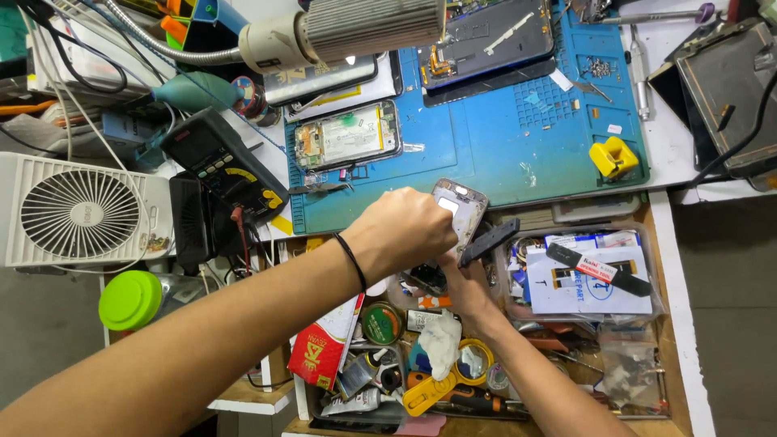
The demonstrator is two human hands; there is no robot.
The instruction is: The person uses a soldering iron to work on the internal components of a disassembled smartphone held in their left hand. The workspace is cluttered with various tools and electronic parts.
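Your left hand [401,231] clamps the phone frame [460,212] just below the blue mat [502,137]; right hand [461,283] grips a black strip [488,242] beside it.

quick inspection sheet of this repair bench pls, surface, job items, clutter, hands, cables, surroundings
surface: blue work mat on a white bench.
job's things: phone frame and dark flat tool, both held above the open drawer.
clutter: opened phone, yellow block, multimeter; drawer crammed with tins, packets and tools.
grippers: left hand grips the phone frame; right hand underneath, touching the tool.
cables: black and white leads at top left.
surroundings: white fan, green lid, gooseneck lamp.
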